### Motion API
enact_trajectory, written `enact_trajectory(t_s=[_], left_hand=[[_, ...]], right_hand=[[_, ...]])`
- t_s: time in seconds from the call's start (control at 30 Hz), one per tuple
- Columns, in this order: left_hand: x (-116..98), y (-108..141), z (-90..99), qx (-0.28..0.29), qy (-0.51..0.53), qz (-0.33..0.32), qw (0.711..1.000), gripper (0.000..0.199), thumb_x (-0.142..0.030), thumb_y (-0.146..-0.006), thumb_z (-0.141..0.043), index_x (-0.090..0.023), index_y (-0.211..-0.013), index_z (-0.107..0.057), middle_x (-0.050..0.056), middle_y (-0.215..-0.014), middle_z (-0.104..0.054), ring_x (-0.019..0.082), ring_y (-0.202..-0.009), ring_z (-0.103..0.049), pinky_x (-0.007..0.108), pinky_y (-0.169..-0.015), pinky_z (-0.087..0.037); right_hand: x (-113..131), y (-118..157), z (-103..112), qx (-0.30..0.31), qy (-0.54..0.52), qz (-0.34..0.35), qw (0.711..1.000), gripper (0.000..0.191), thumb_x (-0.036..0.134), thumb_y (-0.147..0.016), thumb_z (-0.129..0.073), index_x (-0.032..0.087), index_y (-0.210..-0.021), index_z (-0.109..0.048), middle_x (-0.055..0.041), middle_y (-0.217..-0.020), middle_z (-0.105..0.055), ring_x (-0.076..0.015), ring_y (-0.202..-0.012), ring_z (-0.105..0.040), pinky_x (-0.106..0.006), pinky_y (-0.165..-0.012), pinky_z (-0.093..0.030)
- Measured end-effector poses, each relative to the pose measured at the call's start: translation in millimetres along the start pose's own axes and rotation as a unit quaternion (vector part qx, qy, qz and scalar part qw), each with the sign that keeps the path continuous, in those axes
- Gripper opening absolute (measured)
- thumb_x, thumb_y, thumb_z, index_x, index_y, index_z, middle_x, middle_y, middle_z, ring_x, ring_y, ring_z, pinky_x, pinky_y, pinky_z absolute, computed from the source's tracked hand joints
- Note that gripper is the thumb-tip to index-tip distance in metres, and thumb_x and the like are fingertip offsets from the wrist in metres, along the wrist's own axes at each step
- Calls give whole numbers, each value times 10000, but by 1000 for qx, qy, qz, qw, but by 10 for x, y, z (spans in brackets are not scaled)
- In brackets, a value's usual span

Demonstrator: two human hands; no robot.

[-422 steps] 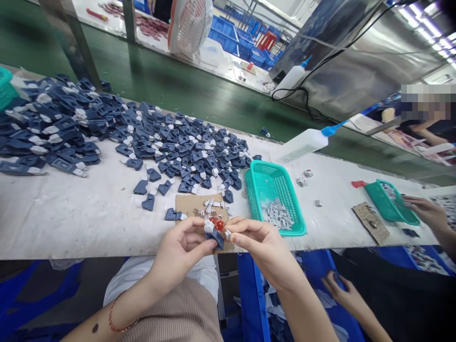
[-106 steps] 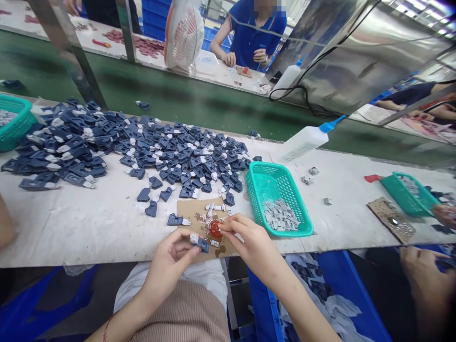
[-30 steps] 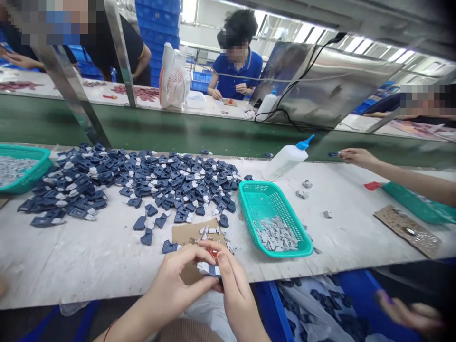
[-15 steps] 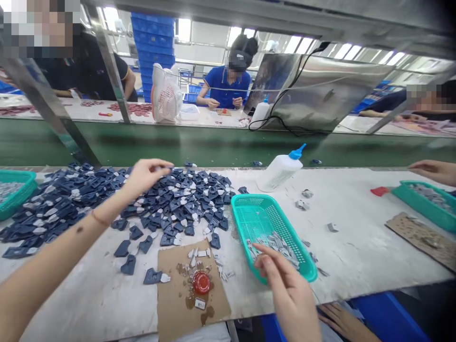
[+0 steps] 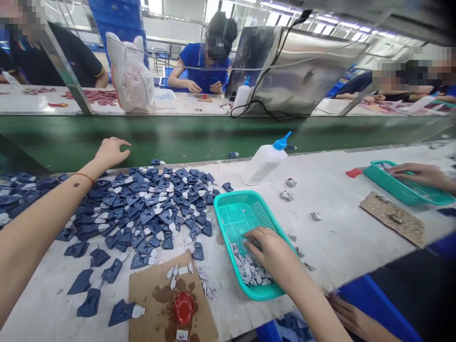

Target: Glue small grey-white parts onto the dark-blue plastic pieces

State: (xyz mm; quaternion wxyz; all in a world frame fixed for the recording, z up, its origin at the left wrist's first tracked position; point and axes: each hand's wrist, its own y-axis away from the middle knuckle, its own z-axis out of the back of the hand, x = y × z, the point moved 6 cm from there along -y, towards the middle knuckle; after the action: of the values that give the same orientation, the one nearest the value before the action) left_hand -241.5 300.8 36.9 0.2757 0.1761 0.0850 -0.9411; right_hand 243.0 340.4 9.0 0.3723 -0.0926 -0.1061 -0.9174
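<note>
And here are the small grey pieces [image 5: 245,268], heaped in the green basket [image 5: 258,295] right under the right grip [image 5: 267,244]! Half a second ago that hand was at the basket's near side; now it's further in, fingertips down among the pieces. Has it pinched one? Can't tell, the fingers hide it.

Over to the left grip [image 5: 111,152]: released, fingers parted, nothing between them! A moment ago a blue piece showed at those fingertips above the pile. Now the hand hangs over the green belt [image 5: 192,135], and the heap of blue pieces [image 5: 146,216] lies on the near side of it.

Left of the right grip and nearer the body, the cardboard [image 5: 142,294] carries the red dish [image 5: 184,308], one grey piece just beside it, as before. Beyond the right grip, the white bottle [image 5: 265,164] leans on the worktop [image 5: 331,237]. Far to its right, a co-worker's hand [image 5: 420,175], last seen above the other basket [image 5: 395,186], now reaches into it.
</note>
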Motion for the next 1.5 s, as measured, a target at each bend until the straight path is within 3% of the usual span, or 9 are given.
enact_trajectory(t_s=[0.13,0.3,0.53,0.67,0.8,0.9,1.03,1.27,1.5], left_hand=[[-325,-1,-187,86,-9,-110,990,599,-451,-725,-556,-196,-1263,-622,76,-1313,-618,279,-1149,-580,325,-1000,-426],[-420,-38,-405,137,-10,-138,981,496,-410,-722,-576,-192,-1151,-696,91,-1199,-686,273,-1036,-637,291,-913,-466],[-356,-38,-280,86,35,-68,993,202,-285,-613,-686,-156,-762,-730,132,-927,-748,336,-951,-656,362,-887,-478],[-379,182,-34,-3,116,-15,993,223,-291,-672,-689,-146,-841,-696,133,-906,-735,326,-944,-662,410,-896,-486],[-487,638,219,-63,264,15,962,318,-312,-789,-622,-110,-1034,-610,129,-957,-710,236,-852,-693,356,-785,-554],[-579,1129,371,-76,441,42,893,330,-249,-766,-680,-128,-1059,-589,67,-871,-691,168,-738,-681,315,-736,-563],[-684,1881,388,-27,587,85,805,363,-185,-666,-795,-150,-991,-639,-2,-775,-637,101,-622,-628,226,-633,-547],[-691,3070,-126,78,654,186,729,371,-317,-602,-850,-201,-907,-672,-26,-810,-624,109,-628,-654,184,-577,-555],[-753,3693,-605,124,683,237,680,374,-353,-623,-828,-201,-928,-675,46,-1004,-676,169,-751,-692,241,-661,-569]], right_hand=[[-21,-39,-38,6,-9,11,1000,246,180,-905,-461,135,-1041,-660,-121,-918,-672,-284,-907,-633,-419,-778,-509],[29,-65,38,-30,-99,29,994,293,267,-929,-426,177,-1067,-669,-89,-923,-653,-213,-772,-648,-351,-685,-525],[14,-107,46,-71,-121,32,990,137,207,-845,-508,196,-864,-643,-48,-832,-710,-195,-768,-686,-316,-713,-551],[11,-19,34,-66,-50,40,996,131,177,-844,-501,202,-833,-629,-55,-858,-725,-219,-822,-696,-338,-735,-544],[13,48,40,-67,-19,31,997,155,201,-866,-495,198,-892,-647,-82,-905,-728,-241,-833,-694,-356,-723,-543],[31,43,42,-70,3,27,997,207,244,-882,-502,183,-1005,-657,-102,-937,-728,-248,-826,-695,-359,-716,-543],[77,2,23,-65,29,35,997,221,245,-894,-493,174,-904,-702,-104,-920,-723,-256,-835,-683,-358,-734,-524],[92,-35,-31,-75,63,38,994,308,240,-921,-444,142,-950,-734,-135,-940,-708,-275,-852,-662,-367,-767,-490],[130,-45,-27,-90,51,44,994,274,251,-887,-494,132,-984,-719,-119,-877,-708,-241,-769,-664,-348,-717,-505]])
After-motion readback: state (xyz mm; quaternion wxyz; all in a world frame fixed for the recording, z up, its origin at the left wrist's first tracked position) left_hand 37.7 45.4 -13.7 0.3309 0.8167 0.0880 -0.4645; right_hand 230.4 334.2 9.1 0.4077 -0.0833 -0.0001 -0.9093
